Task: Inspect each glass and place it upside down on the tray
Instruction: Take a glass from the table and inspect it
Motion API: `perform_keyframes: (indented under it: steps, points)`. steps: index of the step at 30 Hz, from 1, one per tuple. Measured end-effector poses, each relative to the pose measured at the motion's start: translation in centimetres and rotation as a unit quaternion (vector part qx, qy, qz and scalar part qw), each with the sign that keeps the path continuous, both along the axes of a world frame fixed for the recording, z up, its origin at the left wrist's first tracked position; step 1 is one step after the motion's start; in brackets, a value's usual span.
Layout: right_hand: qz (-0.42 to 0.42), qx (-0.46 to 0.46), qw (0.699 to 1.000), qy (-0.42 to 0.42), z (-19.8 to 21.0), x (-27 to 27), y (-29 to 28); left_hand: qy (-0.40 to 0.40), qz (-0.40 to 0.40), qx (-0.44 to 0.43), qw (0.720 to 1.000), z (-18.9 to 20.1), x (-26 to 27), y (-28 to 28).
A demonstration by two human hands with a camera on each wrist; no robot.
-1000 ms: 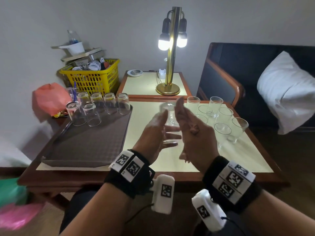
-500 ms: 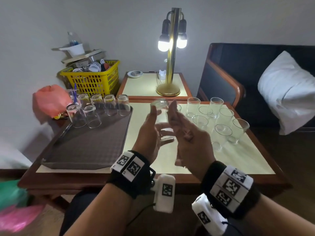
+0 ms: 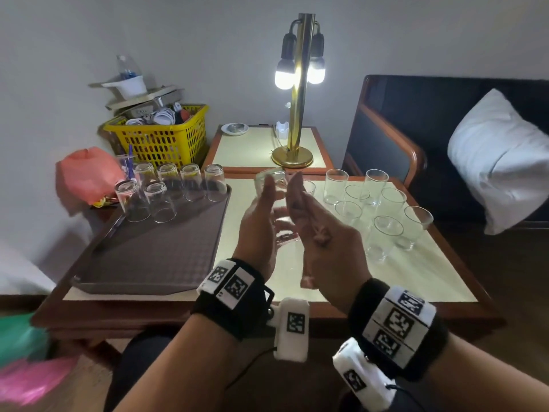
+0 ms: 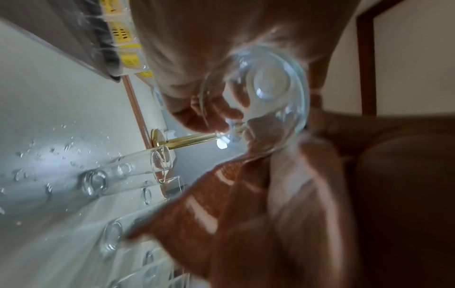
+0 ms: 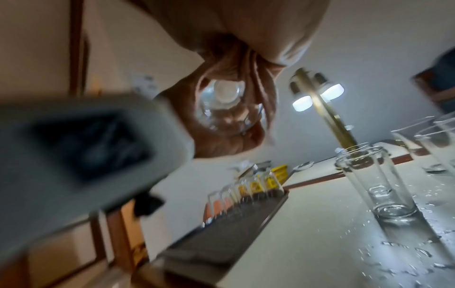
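Observation:
I hold a clear glass in the air over the middle of the table, tilted, base up. My left hand grips it, its fingers showing through the glass wall. My right hand presses straight fingers flat against the other side. The wrist views look into the glass's mouth. A brown tray lies at the left, with several glasses upside down along its far end. Several upright glasses stand on the table at the right.
The cream-topped table has water drops on it. A lit brass lamp stands on a side table behind. A yellow basket and a red bag sit far left. A sofa with a white pillow is at the right.
The glass has risen a little and shifted left between my hands. My palms have drawn closer together around it.

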State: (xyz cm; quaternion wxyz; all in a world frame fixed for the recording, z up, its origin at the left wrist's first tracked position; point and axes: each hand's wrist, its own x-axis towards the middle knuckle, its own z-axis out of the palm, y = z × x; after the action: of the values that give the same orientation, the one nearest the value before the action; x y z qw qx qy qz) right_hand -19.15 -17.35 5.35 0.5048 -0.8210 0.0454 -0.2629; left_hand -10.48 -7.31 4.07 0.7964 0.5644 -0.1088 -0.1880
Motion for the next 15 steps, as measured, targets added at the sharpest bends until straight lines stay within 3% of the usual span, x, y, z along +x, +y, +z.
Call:
perform_keyframes:
  steps: [3, 5, 8, 12, 15]
  points:
    - [-0.026, 0.061, 0.997, 0.025, 0.8, 0.7, -1.1, 0.004, -0.071, 0.039, 0.997, -0.2, 0.1, 0.2]
    - [-0.021, 0.08, 0.996, 0.028, 1.0, 0.7, -1.1, -0.021, -0.041, 0.047, 0.998, -0.5, 0.2, 0.0]
    - [0.01, 0.015, 1.0, 0.023, -0.1, -0.2, 0.3, -0.005, 0.027, 0.013, 1.0, -0.3, 0.3, 0.0]
    - [-0.022, 0.107, 0.993, 0.038, 1.0, 0.9, -1.4, -0.016, -0.06, 0.055, 0.997, -0.5, -0.3, -0.1]
    - [-0.005, 0.031, 0.999, 0.025, 0.5, 0.2, -0.7, -0.025, 0.003, 0.037, 0.999, -0.4, 0.0, -0.3]
